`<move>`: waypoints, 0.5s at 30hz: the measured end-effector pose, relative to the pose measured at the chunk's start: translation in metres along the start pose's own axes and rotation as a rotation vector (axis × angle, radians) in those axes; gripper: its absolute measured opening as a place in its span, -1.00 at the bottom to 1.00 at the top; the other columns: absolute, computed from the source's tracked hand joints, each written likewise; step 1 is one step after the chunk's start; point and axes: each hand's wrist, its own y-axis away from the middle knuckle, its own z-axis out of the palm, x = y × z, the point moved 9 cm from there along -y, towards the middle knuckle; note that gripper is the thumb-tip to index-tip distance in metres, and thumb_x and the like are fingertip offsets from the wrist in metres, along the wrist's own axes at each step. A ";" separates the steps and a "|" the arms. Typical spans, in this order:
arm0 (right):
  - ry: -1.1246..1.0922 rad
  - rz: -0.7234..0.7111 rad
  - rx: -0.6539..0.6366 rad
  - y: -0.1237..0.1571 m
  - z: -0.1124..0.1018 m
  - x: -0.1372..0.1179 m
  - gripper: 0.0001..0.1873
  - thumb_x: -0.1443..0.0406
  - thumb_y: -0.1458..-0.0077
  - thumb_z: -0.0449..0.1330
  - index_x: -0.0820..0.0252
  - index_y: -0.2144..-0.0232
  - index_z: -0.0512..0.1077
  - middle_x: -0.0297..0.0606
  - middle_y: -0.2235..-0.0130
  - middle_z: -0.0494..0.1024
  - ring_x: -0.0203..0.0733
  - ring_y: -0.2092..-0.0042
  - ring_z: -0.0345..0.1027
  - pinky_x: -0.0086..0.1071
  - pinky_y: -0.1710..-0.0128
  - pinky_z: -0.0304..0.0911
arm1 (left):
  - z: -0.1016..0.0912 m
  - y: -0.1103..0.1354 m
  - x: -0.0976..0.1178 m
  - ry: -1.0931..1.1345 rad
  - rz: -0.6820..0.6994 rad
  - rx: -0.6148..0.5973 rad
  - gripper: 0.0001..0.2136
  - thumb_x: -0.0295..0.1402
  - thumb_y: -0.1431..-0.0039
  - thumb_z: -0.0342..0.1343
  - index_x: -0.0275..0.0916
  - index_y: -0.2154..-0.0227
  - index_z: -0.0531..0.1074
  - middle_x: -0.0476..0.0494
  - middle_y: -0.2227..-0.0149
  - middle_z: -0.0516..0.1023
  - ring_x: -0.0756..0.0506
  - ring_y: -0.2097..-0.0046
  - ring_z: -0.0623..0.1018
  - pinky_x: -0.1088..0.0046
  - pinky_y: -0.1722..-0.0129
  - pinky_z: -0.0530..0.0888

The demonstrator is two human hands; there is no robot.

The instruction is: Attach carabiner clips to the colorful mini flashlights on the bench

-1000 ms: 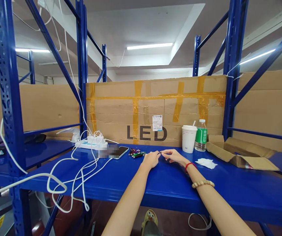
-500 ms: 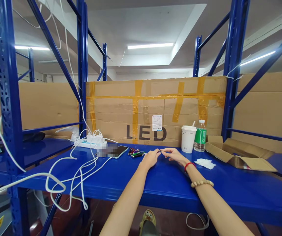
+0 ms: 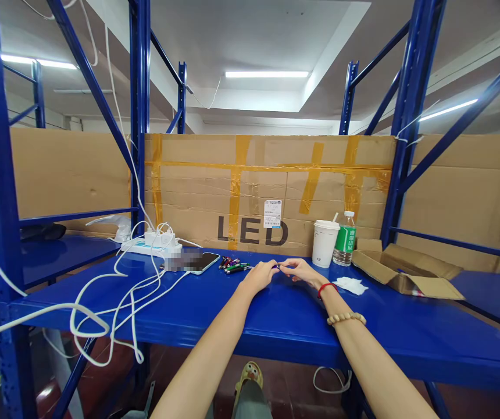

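Dark piece [image 3: 278, 266], blue shelf [image 3: 289, 317], cardboard [image 3: 189, 198], lit ceiling [image 3: 267, 35]

Colourful pens [image 3: 234, 265] beside left hand [image 3: 259, 276]

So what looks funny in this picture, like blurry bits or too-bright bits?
In the head view, a blocky blur sits at the left end of the phone; the ceiling lamp glares white in that head view; the blue posts there lean outward, maybe from a wide lens; and the dark bit between the left hand and right hand is too small to tell.
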 end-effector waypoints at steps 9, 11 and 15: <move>0.050 -0.042 -0.012 -0.003 0.002 0.002 -0.54 0.00 0.45 0.34 0.25 0.58 0.40 -0.42 0.57 0.35 -0.48 0.57 0.09 -0.56 0.64 0.05 | -0.001 0.001 -0.001 0.006 -0.005 -0.015 -0.77 -0.31 -0.22 -0.14 -0.18 0.15 0.36 -0.13 0.27 0.53 -0.12 0.16 0.48 0.43 0.19 0.37; 0.067 -0.046 -0.019 -0.004 0.003 0.003 -0.54 0.00 0.43 0.33 0.26 0.59 0.40 -0.43 0.59 0.33 -0.47 0.57 0.09 -0.56 0.64 0.04 | -0.001 0.001 -0.002 -0.009 -0.013 -0.009 -0.78 -0.31 -0.20 -0.12 -0.18 0.16 0.37 -0.12 0.29 0.53 -0.11 0.16 0.48 0.43 0.19 0.37; 0.060 -0.082 0.003 -0.006 0.001 -0.001 -0.54 -0.01 0.40 0.32 0.27 0.56 0.43 -0.44 0.61 0.31 -0.47 0.58 0.07 -0.55 0.65 0.03 | -0.004 0.001 -0.002 0.028 -0.028 0.037 -0.78 -0.32 -0.20 -0.12 -0.20 0.21 0.38 -0.11 0.32 0.53 -0.10 0.21 0.49 0.45 0.21 0.37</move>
